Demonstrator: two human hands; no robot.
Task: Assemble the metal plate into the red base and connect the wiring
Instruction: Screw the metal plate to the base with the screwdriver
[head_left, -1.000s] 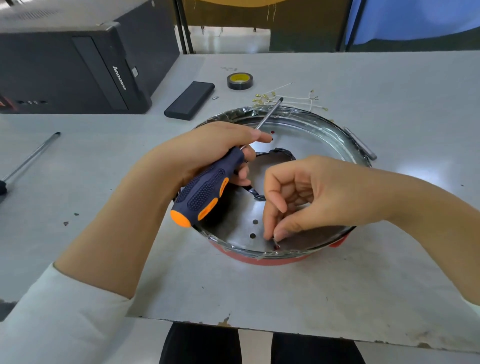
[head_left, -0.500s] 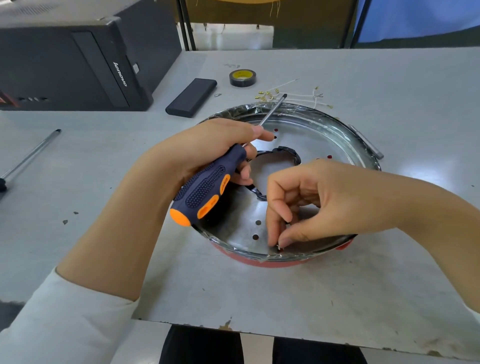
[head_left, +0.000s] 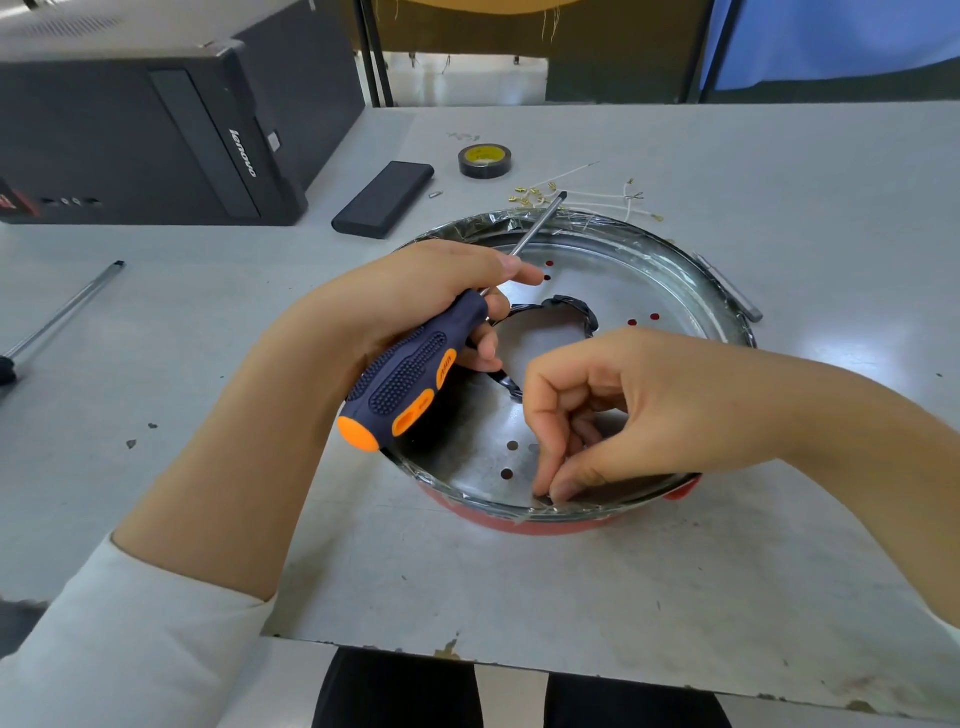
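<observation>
The metal plate (head_left: 613, 291) is sitting inside the red base (head_left: 540, 526), approx. at the middle of the grey table (head_left: 519, 582), w/ only a strip of red showing under the plate's near rim. Everything else is being placed relative to that plate.

The person's left hand (head_left: 415, 301) is hovering over the plate's left side, fingers clenched around a screwdriver (head_left: 415, 374) w/ a dark blue & orange handle. The handle's orange butt is sticking out past the plate's near-left rim; the steel shaft is angling up & away across the plate, its tip reaching just beyond the far rim.

The right hand (head_left: 639, 410) is coming in from the plate's right side, curled over its near half. Thumb & forefinger are pinching together right at the near rim, on something small & dark; can't tell what it is. The other fingers are bent in under the palm.

At the plate's centre a big irregular opening w/ a dark edge is showing, partly hidden behind both hands. Small round holes are dotting the plate, some showing red through them.

Beyond the plate's far rim, thin white wires (head_left: 613, 197) w/ brass terminals are lying loose. Further back-left of the plate, a roll of black tape (head_left: 484, 161) is lying flat, w/ a flat black box (head_left: 383, 199) beside it. A black computer tower (head_left: 145, 135) is lying far left-back of the plate. A thin metal rod (head_left: 62, 312) is lying well to the plate's left. A small grey bar (head_left: 730, 287) is resting just outside the plate's right rim.
</observation>
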